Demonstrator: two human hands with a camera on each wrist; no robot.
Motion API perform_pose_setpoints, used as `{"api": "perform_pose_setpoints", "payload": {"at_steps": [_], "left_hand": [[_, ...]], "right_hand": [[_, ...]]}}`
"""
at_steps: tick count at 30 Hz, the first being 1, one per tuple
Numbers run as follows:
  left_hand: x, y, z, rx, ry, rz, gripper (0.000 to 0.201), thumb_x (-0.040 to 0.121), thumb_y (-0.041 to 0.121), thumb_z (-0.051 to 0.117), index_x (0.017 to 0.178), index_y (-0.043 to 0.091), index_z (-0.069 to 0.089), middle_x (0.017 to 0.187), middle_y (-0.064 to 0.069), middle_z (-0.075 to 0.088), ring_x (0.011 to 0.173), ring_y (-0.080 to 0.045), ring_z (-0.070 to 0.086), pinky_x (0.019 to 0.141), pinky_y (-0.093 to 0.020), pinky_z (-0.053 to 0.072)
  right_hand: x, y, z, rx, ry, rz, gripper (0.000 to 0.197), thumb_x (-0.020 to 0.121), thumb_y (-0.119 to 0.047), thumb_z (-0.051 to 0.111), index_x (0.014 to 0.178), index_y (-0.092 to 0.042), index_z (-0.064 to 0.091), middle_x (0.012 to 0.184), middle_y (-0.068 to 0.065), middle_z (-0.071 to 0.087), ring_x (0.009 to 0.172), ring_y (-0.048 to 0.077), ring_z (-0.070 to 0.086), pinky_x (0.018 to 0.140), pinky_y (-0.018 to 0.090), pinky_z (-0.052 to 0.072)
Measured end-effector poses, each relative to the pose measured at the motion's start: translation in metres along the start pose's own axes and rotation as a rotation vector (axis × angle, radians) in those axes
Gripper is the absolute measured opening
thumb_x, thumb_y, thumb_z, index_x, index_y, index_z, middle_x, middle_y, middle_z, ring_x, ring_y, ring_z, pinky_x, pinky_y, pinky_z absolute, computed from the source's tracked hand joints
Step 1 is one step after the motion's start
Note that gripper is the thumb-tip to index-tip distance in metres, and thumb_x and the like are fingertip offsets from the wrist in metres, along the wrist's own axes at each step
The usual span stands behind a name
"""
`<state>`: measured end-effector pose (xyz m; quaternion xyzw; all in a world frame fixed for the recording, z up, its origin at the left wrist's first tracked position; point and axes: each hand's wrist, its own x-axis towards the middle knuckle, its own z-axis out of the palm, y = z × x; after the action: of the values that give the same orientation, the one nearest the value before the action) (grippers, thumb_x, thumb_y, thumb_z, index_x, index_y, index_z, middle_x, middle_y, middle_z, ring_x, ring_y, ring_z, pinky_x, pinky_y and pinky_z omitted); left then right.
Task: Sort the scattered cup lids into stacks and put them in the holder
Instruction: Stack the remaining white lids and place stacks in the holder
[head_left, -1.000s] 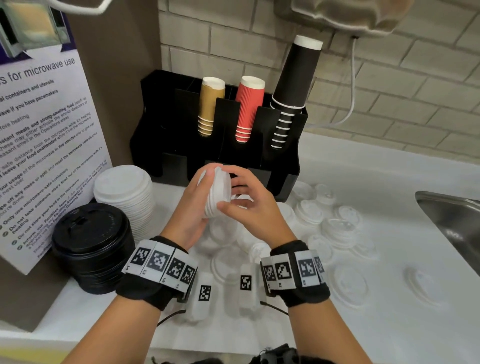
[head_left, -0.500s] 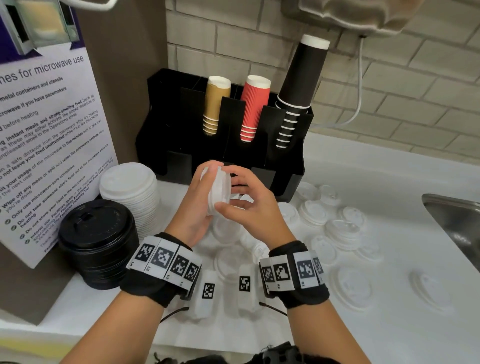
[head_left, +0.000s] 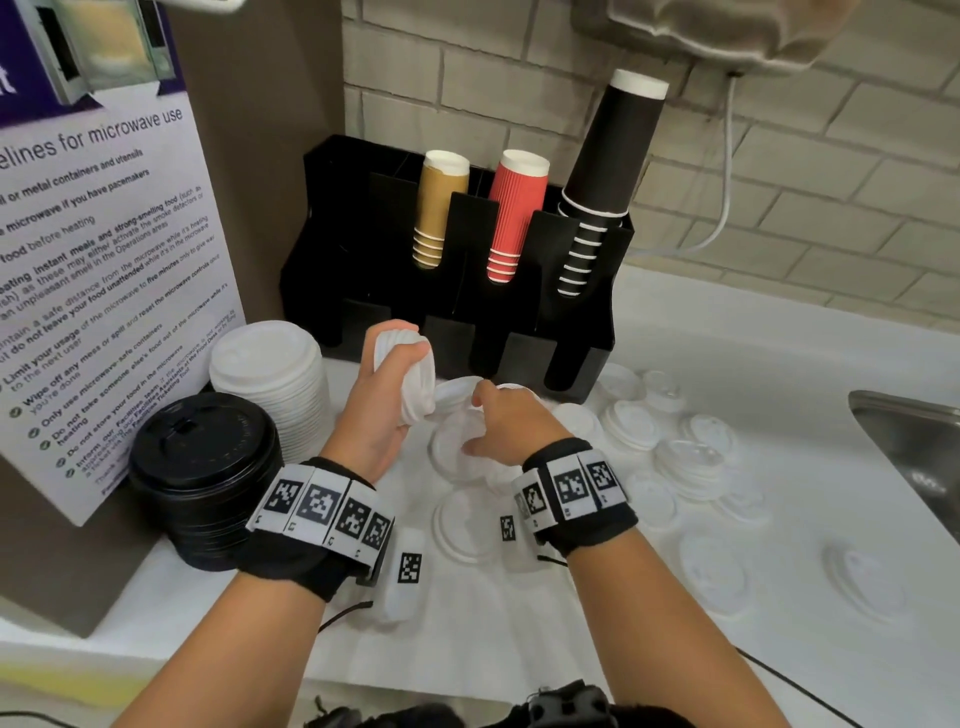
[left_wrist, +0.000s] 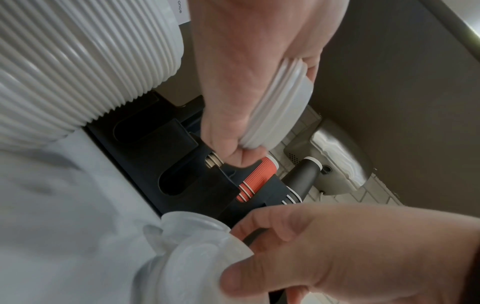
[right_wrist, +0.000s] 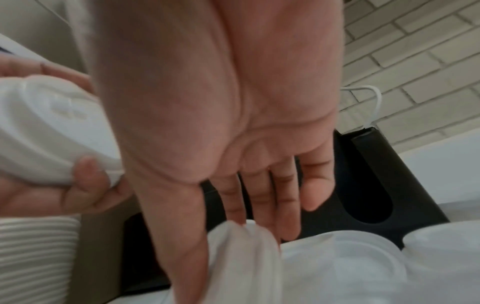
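Note:
My left hand (head_left: 382, 415) grips a small stack of white lids (head_left: 413, 379) on edge, raised in front of the black holder (head_left: 363, 234). The left wrist view shows the lid stack (left_wrist: 280, 107) clamped between fingers and palm. My right hand (head_left: 501, 423) is down at the counter, where thumb and forefinger pinch the rim of a loose white lid (head_left: 454, 392); this pinched lid (right_wrist: 246, 246) is blurred in the right wrist view. Several more white lids (head_left: 691, 462) lie scattered on the white counter. The holder's upper slots carry tan, red and black cup stacks.
A tall stack of white lids (head_left: 270, 374) and a stack of black lids (head_left: 202, 457) stand at the left by a microwave sign (head_left: 93, 260). A steel sink (head_left: 914, 441) cuts into the counter at the right. A brick wall runs behind.
My right hand has left the held stack and dropped to the counter onto a loose lid. My left hand still holds its stack, shifted slightly left.

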<state>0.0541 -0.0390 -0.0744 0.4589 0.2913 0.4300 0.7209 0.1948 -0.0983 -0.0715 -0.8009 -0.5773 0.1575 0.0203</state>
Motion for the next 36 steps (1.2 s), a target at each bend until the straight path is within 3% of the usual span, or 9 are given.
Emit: {"api": "perform_pose_setpoints", "payload": {"at_steps": [2, 6, 12, 16, 19, 22, 24, 28, 36], "left_hand": [[0.000, 0.000, -0.001, -0.001, 0.008, 0.001, 0.020, 0.096, 0.020, 0.050, 0.113, 0.029, 0.050, 0.097, 0.002, 0.054, 0.071, -0.004, 0.064, 0.051, -0.020, 0.049], [0.000, 0.001, -0.006, 0.031, 0.034, -0.005, 0.016, 0.088, 0.033, 0.057, 0.104, 0.035, 0.053, 0.100, 0.004, 0.053, 0.088, -0.014, 0.054, 0.060, -0.025, 0.047], [-0.003, 0.002, -0.005, 0.091, -0.038, -0.078, 0.004, 0.093, 0.036, 0.057, 0.095, 0.036, 0.060, 0.098, 0.005, 0.058, 0.090, -0.015, 0.057, 0.069, -0.032, 0.047], [-0.010, 0.008, 0.007, 0.065, -0.185, -0.176, 0.044, 0.076, 0.056, 0.059, 0.110, 0.028, 0.058, 0.107, -0.001, 0.064, 0.094, -0.018, 0.062, 0.071, -0.040, 0.054], [-0.014, 0.010, 0.013, -0.021, -0.201, -0.203, 0.051, 0.075, 0.051, 0.058, 0.119, 0.025, 0.055, 0.122, -0.010, 0.062, 0.108, -0.028, 0.063, 0.087, -0.055, 0.052], [-0.015, 0.011, 0.019, -0.043, -0.163, -0.182, 0.058, 0.076, 0.049, 0.058, 0.127, 0.020, 0.052, 0.129, -0.015, 0.059, 0.114, -0.033, 0.062, 0.086, -0.052, 0.054], [-0.014, 0.011, 0.021, -0.033, -0.173, -0.161, 0.063, 0.078, 0.052, 0.056, 0.132, 0.018, 0.049, 0.133, -0.015, 0.056, 0.116, -0.031, 0.061, 0.084, -0.047, 0.055], [-0.012, 0.011, 0.018, -0.010, -0.213, -0.173, 0.066, 0.080, 0.057, 0.051, 0.135, 0.019, 0.050, 0.134, -0.017, 0.056, 0.122, -0.035, 0.057, 0.102, -0.058, 0.044], [-0.014, 0.012, 0.023, 0.030, -0.194, -0.135, 0.066, 0.081, 0.062, 0.048, 0.134, 0.023, 0.051, 0.132, -0.015, 0.058, 0.119, -0.035, 0.059, 0.096, -0.053, 0.047]], "right_hand": [[0.001, -0.001, -0.002, 0.009, -0.006, -0.005, 0.050, 0.092, -0.021, 0.060, 0.135, -0.009, 0.039, 0.123, 0.013, 0.056, 0.114, 0.028, 0.053, 0.091, 0.033, 0.047], [-0.007, 0.016, -0.025, 0.242, 0.035, -0.034, 0.033, 0.093, -0.009, 0.051, 0.126, -0.016, 0.051, 0.119, 0.006, 0.058, 0.101, 0.022, 0.058, 0.081, 0.027, 0.047], [-0.035, 0.018, -0.056, 0.852, -0.114, -0.348, 0.035, 0.093, 0.004, 0.048, 0.110, -0.024, 0.058, 0.101, -0.001, 0.062, 0.090, 0.009, 0.059, 0.073, 0.020, 0.049], [-0.038, 0.007, -0.049, 1.091, -0.004, -0.338, 0.034, 0.094, 0.000, 0.052, 0.120, -0.022, 0.053, 0.099, 0.004, 0.057, 0.090, 0.014, 0.057, 0.078, 0.033, 0.048], [-0.038, 0.002, -0.040, 1.135, 0.117, -0.286, 0.042, 0.092, -0.008, 0.060, 0.128, -0.026, 0.047, 0.108, 0.007, 0.056, 0.098, 0.020, 0.060, 0.087, 0.042, 0.051], [-0.043, -0.002, -0.031, 1.046, 0.233, -0.323, 0.045, 0.085, -0.017, 0.071, 0.123, -0.034, 0.053, 0.119, -0.001, 0.056, 0.112, 0.015, 0.058, 0.092, 0.037, 0.054], [-0.046, -0.005, -0.025, 1.010, 0.279, -0.369, 0.053, 0.076, -0.016, 0.080, 0.122, -0.030, 0.057, 0.121, -0.001, 0.055, 0.113, 0.011, 0.056, 0.089, 0.034, 0.056], [-0.048, -0.007, -0.022, 1.017, 0.343, -0.393, 0.058, 0.072, -0.008, 0.082, 0.124, -0.021, 0.059, 0.125, -0.002, 0.056, 0.112, 0.010, 0.057, 0.082, 0.033, 0.058], [-0.044, -0.002, -0.021, 1.043, 0.330, -0.410, 0.054, 0.074, -0.004, 0.079, 0.122, -0.023, 0.061, 0.128, -0.001, 0.057, 0.115, 0.010, 0.057, 0.085, 0.033, 0.058]]}}
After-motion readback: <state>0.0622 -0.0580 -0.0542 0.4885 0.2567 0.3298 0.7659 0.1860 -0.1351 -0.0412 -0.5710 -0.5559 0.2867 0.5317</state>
